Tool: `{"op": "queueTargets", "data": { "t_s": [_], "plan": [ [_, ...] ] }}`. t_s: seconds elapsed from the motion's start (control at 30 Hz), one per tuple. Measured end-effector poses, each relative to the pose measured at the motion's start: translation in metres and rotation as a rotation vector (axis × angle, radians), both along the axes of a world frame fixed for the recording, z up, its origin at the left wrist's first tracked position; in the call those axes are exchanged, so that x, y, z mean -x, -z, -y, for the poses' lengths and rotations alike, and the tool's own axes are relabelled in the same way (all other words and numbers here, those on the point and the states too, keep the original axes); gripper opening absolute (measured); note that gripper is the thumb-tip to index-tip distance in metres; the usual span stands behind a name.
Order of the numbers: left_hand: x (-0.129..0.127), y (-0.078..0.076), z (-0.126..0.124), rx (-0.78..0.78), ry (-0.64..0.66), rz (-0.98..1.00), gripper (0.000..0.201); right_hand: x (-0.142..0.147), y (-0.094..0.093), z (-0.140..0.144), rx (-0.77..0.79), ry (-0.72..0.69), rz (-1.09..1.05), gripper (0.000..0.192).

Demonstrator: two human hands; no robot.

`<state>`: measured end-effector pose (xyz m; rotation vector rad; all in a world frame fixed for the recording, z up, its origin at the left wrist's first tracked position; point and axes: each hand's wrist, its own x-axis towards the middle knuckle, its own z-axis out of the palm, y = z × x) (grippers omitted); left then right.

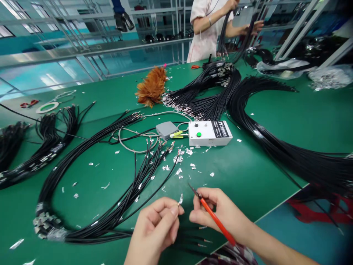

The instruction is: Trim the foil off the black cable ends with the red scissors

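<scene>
My left hand [160, 224] is closed in a pinch on a thin cable end, with a shiny scrap of foil [181, 199] sticking up from the fingertips. Just to the right, my right hand [217, 213] grips red-handled snips [213, 217], their dark pointed tip aimed up and left, apart from the foil. A bundle of black cables [116, 217] curves along the table on the left, its stripped ends fanned out above my left hand. More stripped cable ends [201, 243] lie beneath my hands, partly hidden.
Foil scraps [178, 159] litter the green table [248, 173]. A white control box [209, 134] with a green button stands mid-table beside a grey block [167, 130]. Further back are a feather duster [151, 88] and large cable bundles [234, 81]. Another person [206, 29] holds cables.
</scene>
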<state>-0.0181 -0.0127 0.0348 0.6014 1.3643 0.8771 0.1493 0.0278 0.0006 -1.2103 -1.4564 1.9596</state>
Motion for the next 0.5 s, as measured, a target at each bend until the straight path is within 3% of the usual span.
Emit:
{"op": "queueTargets", "data": {
  "t_s": [0.1,0.17,0.3,0.5],
  "plan": [
    [-0.005,0.004,0.002,-0.027,0.015,-0.057,0.043,0.019,0.000,0.004,-0.018,0.248,-0.242,0.028],
    [-0.005,0.007,0.003,-0.036,0.028,-0.097,0.045,0.027,0.001,0.005,-0.019,0.335,-0.306,0.027],
    [-0.009,0.015,0.006,-0.149,0.078,-0.185,0.039,0.030,0.006,0.006,-0.006,0.402,-0.302,0.026],
    [-0.018,0.027,0.010,-0.289,-0.044,-0.342,0.021,0.031,0.007,0.005,-0.005,0.491,-0.291,0.026]
  ]
}}
